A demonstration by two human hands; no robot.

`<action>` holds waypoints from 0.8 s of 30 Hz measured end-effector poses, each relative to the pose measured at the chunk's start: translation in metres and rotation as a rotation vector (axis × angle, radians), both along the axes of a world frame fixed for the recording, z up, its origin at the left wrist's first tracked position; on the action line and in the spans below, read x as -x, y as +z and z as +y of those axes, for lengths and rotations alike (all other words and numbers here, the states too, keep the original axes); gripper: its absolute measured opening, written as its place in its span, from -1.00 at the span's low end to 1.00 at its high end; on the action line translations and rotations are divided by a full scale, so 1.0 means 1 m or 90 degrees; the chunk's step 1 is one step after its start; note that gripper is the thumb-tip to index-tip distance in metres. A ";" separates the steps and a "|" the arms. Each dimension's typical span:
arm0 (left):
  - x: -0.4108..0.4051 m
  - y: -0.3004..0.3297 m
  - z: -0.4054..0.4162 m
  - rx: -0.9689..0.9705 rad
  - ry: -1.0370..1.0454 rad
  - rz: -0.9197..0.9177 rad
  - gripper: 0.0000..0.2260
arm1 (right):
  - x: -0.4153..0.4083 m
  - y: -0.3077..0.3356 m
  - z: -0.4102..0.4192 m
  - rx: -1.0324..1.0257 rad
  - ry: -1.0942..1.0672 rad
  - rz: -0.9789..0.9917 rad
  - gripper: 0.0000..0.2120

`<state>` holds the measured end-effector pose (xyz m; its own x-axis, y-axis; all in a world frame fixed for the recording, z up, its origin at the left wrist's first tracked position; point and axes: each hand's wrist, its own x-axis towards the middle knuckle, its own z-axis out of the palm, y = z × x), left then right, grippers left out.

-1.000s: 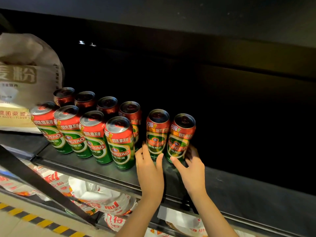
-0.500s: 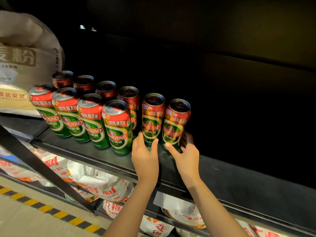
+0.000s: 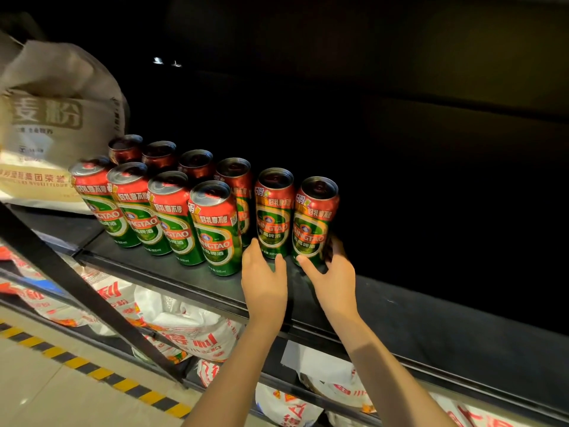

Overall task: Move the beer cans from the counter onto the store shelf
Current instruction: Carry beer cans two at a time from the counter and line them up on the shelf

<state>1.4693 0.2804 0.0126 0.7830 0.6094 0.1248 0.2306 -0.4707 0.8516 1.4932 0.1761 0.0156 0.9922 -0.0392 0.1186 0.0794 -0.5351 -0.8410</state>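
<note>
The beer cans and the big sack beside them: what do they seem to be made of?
Beer cans: likely thin metal with glossy printed coating; silvery tops reflect light. Big sack: probably matte paper or woven plastic; it creases softly and shows no shine.

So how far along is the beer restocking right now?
Done: eight Tsingtao cans stand upright in two rows on the shelf. In hand: the left hand grips the ninth can, the right hand the tenth can, both already resting on the shelf. Left: letting go; the counter is out of view, so remaining cans are unknown.
</note>
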 end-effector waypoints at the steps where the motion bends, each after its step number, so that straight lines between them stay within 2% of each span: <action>1: 0.002 0.002 0.001 0.005 -0.013 0.025 -0.45 | 0.001 0.000 -0.001 0.004 0.004 0.007 -0.50; 5: 0.013 0.009 0.010 -0.006 -0.086 0.082 -0.43 | 0.005 0.006 -0.001 0.017 0.020 0.021 -0.50; 12: 0.036 0.018 0.036 -0.114 -0.316 0.148 -0.59 | 0.051 0.026 -0.028 0.113 0.033 -0.019 -0.53; 15: 0.051 0.025 0.041 -0.130 -0.416 0.166 -0.63 | 0.089 0.031 -0.049 0.169 0.031 0.029 -0.61; 18: 0.071 0.033 0.042 -0.122 -0.520 0.165 -0.66 | 0.136 0.029 -0.063 0.144 -0.044 0.051 -0.66; 24: 0.123 0.036 0.042 -0.105 -0.725 0.153 -0.72 | 0.260 0.011 -0.055 0.031 -0.283 0.114 -0.72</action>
<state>1.3459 0.3227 0.0482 0.8798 -0.4670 -0.0884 -0.2479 -0.6097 0.7529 1.2329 0.1211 0.0270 0.8855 -0.4628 -0.0406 -0.3101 -0.5239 -0.7933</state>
